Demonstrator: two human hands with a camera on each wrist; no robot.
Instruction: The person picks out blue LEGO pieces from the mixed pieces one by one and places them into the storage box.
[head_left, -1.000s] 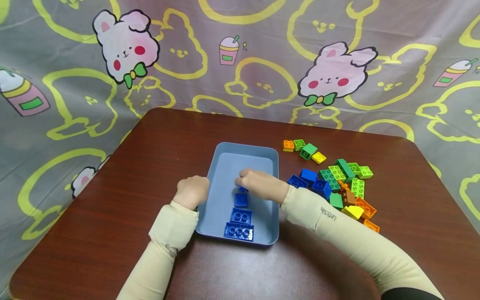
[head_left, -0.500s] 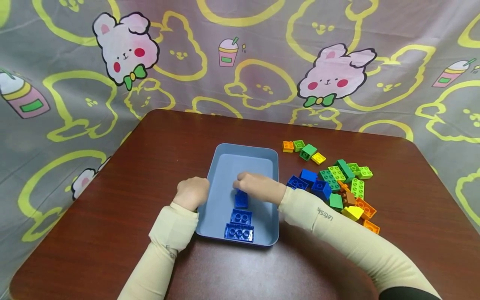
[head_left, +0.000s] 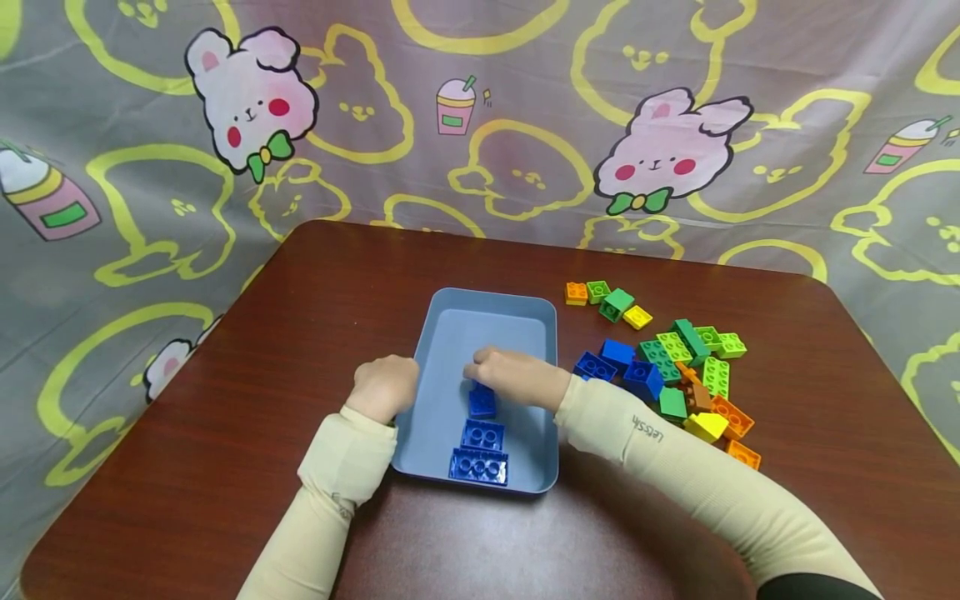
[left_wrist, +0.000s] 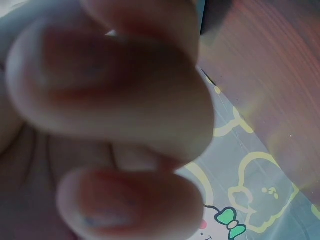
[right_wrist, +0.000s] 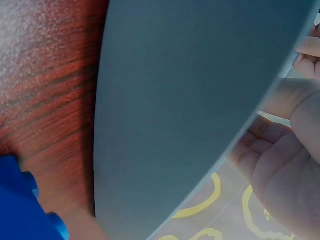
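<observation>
A shallow grey-blue tray lies in the middle of the table. My left hand grips its left rim with curled fingers, seen large and blurred in the left wrist view. Over the middle of the tray, my right hand pinches a small blue toy brick, mostly hidden under the fingers. Just nearer to me lies a square blue brick, with a blue brick showing two round hollows below it. Closest to the tray's front is a longer blue brick. In the right wrist view the tray's outer wall hides the fingertips.
Right of the tray, several loose blue bricks lie beside a heap of green, brown, orange and yellow bricks. A smaller group, with an orange brick, lies farther back. A patterned cloth hangs behind the wooden table.
My right hand has shifted slightly left and toward me, bringing the small blue brick up to the square one's far edge. My left hand stays at the tray's rim.
</observation>
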